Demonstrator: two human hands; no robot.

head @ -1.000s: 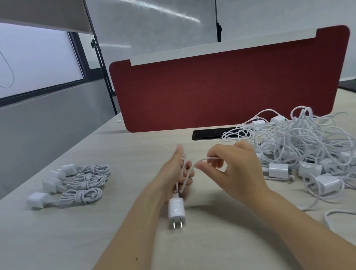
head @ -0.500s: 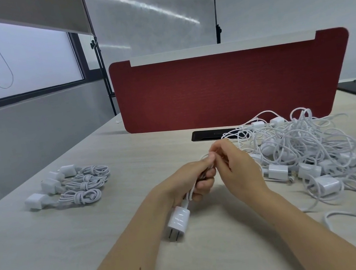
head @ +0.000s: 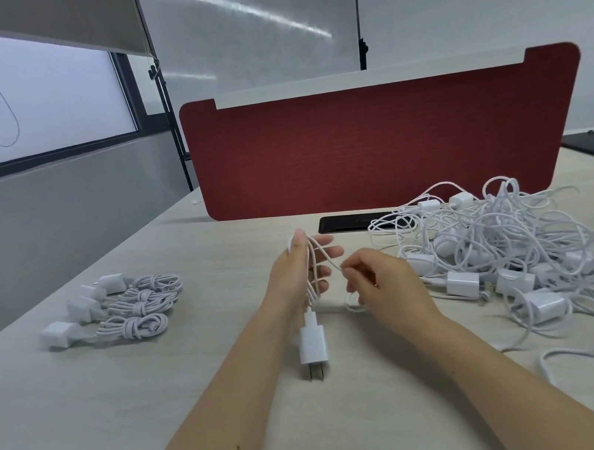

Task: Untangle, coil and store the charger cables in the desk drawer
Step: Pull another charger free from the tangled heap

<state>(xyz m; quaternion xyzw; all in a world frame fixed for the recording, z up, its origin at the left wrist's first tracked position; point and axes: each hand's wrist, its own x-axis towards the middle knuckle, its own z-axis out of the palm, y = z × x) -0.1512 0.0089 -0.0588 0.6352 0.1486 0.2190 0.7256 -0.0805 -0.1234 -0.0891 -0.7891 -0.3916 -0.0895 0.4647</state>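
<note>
Plainly the desk [head: 160, 402] sorts the work: tangled heap [head: 516, 240] on the right, coiled bundles [head: 133, 309] on the left. Between them the left hand [head: 295, 275] acts as a spool, its grip holding loops of one cable [head: 321, 252], while the right hand [head: 386, 284] pinches the loose run to feed it; the plug [head: 312, 343] hangs below.

On the table [head: 87, 433], coiled cables [head: 133, 309] lie left, the tangled pile [head: 524, 247] right, hands between, the divider [head: 383, 141] behind
</note>
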